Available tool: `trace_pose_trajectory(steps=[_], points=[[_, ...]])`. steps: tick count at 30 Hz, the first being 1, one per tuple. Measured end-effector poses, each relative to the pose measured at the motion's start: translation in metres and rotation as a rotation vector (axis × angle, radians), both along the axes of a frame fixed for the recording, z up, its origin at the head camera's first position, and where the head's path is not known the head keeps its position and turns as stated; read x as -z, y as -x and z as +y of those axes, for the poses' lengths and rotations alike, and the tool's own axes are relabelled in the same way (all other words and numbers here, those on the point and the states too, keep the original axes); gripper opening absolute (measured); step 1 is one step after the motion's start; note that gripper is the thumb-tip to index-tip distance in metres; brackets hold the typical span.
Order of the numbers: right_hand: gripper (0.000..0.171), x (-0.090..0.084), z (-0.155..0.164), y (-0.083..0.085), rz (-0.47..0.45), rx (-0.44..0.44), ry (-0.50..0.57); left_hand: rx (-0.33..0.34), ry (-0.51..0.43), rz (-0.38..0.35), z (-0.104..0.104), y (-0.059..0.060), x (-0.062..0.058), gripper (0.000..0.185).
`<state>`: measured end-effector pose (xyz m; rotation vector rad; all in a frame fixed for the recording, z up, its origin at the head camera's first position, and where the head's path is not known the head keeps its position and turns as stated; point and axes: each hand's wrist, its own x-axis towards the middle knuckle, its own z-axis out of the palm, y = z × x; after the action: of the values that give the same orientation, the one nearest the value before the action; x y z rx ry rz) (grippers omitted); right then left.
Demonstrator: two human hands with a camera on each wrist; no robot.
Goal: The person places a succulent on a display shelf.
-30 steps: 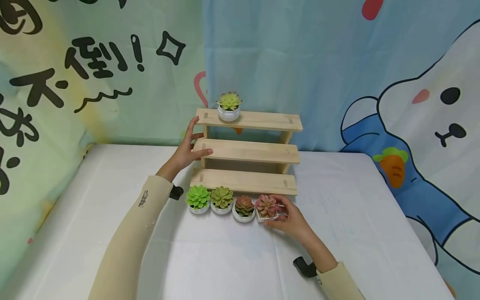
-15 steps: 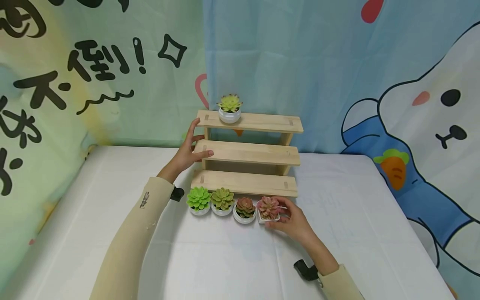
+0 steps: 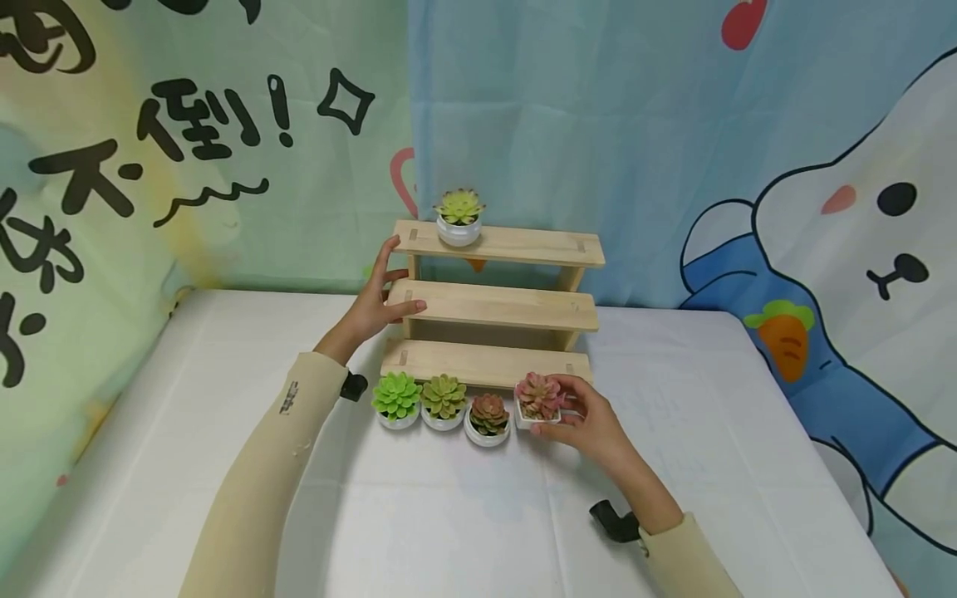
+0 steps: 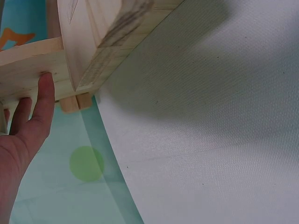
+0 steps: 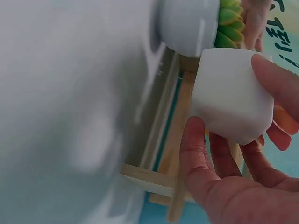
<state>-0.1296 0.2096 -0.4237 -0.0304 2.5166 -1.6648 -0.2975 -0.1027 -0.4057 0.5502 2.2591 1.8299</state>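
Observation:
My right hand (image 3: 594,423) pinches a pink potted succulent (image 3: 539,399) in a squarish white pot, just in front of the bottom board's right part. In the right wrist view its white pot (image 5: 230,91) sits between thumb and fingers, raised off the table. My left hand (image 3: 366,309) holds the left end of a three-tier wooden shelf (image 3: 497,305), thumb on the middle board and a finger reaching the top one. The left wrist view shows left-hand fingers (image 4: 44,98) against the wood. A yellow-green succulent (image 3: 459,218) stands on the top board's left part.
Along the shelf's front stand a bright green succulent (image 3: 397,399), an olive-green succulent (image 3: 444,400) and a reddish-brown succulent (image 3: 488,418), all in round white pots. A white cloth covers the table (image 3: 434,523). Printed curtains (image 3: 635,124) hang behind and at the left.
My right hand has lifted the pink succulent off the table and moved it slightly up towards the bottom board. My left hand keeps its place on the shelf.

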Motion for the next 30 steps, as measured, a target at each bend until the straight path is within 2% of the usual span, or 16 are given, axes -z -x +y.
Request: trace_pose_trajectory(steps=[9,10,15,19,26,30], points=[[0.074,-0.022,-0.002,0.015,0.035,0.047,-0.004,0.001,-0.005,-0.004,0.001,-0.001,0.000,0.099],[0.075,-0.024,-0.003,0.017,0.034,0.051,-0.001,0.003,-0.007,-0.011,0.002,-0.004,-0.004,0.100],[0.073,-0.029,-0.005,0.027,0.038,0.066,0.012,0.010,-0.006,0.000,0.001,-0.003,-0.004,0.099],[0.071,-0.037,-0.009,0.038,0.049,0.083,0.009,0.003,-0.002,0.014,-0.001,0.001,0.000,0.099],[0.073,-0.057,-0.012,0.058,0.067,0.122,0.040,0.011,-0.017,-0.001,-0.001,0.001,0.001,0.101],[0.077,-0.068,-0.014,0.072,0.086,0.113,0.040,0.014,-0.022,-0.001,0.000,0.002,0.001,0.101]])
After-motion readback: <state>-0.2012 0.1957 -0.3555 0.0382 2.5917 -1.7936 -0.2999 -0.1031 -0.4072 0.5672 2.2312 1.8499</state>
